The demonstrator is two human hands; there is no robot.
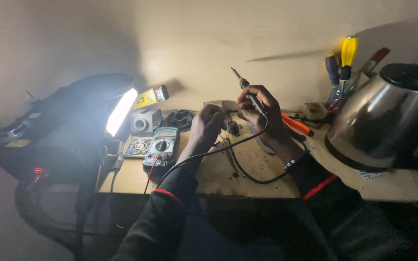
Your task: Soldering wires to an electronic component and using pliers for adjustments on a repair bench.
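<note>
My right hand (262, 115) grips a soldering iron (244, 86) with its tip pointing up and left, away from the table; its black cord (247, 140) loops down across the wooden tabletop (247, 169). My left hand (208, 124) is closed over a small part beside a little dark component (233, 128) on the table, and what it pinches is hidden. Both forearms wear dark sleeves with red cuffs.
A green multimeter (162, 147) with red lead lies left of my hands, next to a small circuit board (138, 147). A bright lamp (120, 112) shines at left above a black box (49, 140). An overturned steel kettle (380, 121), screwdrivers (347, 58) and an orange tool (296, 124) stand right.
</note>
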